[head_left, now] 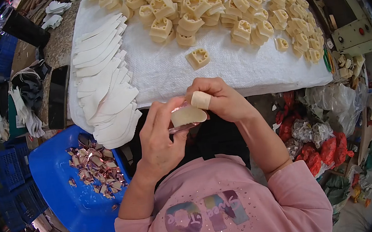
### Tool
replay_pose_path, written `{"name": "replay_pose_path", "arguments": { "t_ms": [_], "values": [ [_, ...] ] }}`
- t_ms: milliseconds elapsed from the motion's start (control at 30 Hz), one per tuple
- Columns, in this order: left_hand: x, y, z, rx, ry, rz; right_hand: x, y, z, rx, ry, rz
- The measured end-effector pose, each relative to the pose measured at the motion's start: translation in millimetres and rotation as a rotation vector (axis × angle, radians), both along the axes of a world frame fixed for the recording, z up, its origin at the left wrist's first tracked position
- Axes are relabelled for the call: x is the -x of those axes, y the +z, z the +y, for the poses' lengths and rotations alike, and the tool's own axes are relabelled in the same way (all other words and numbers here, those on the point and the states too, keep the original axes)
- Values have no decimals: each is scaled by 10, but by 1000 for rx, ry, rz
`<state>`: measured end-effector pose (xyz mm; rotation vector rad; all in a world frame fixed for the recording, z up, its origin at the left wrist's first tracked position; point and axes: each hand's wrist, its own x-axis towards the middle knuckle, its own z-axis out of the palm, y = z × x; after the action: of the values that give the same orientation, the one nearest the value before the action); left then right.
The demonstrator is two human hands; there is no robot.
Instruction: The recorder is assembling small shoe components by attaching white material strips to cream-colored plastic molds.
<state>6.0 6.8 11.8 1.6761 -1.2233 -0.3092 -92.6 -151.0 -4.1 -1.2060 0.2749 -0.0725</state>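
Observation:
Over my lap, my left hand (160,135) grips a curved, cream-faced shoe heel piece (188,116) with a shiny pink edge. Its fingers reach over the far side and the thumb lies underneath. My right hand (221,97) is closed at the piece's right end, a beige wrap (200,100) around its thumb. The right fingertips are partly hidden, so whether they pinch the edge or something small does not show. Just beyond the hands, a single cream hollow plastic block (198,58) lies on the white woven cloth (158,75).
Many similar blocks (183,15) are heaped at the table's far side and right. Overlapping white cut pieces (104,79) line its left edge. A blue basin (62,194) at lower left holds shiny pink scraps (95,165). A dark phone (59,97) lies left; red plastic bags (327,150) sit right.

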Motion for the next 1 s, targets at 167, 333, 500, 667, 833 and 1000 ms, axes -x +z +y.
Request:
{"name": "replay_pose_path", "arguments": {
  "t_ms": [167,333,500,667,833,1000],
  "values": [
    [80,-63,-85,-22,63,79,2,-98,117,768,-175,-237],
    [72,-111,-106,25,96,29,11,-107,184,119,-226,-97],
    [118,-119,-142,127,161,-85,67,-168,200,42,-170,-166],
    [133,-192,-236,183,250,-135,-22,-150,298,510,-362,-155],
    [121,-228,-217,217,279,-166,-18,-199,356,-173,-267,-226],
    [122,-232,-231,233,340,-253,-55,-211,411,-254,-292,-201]
  ]
}}
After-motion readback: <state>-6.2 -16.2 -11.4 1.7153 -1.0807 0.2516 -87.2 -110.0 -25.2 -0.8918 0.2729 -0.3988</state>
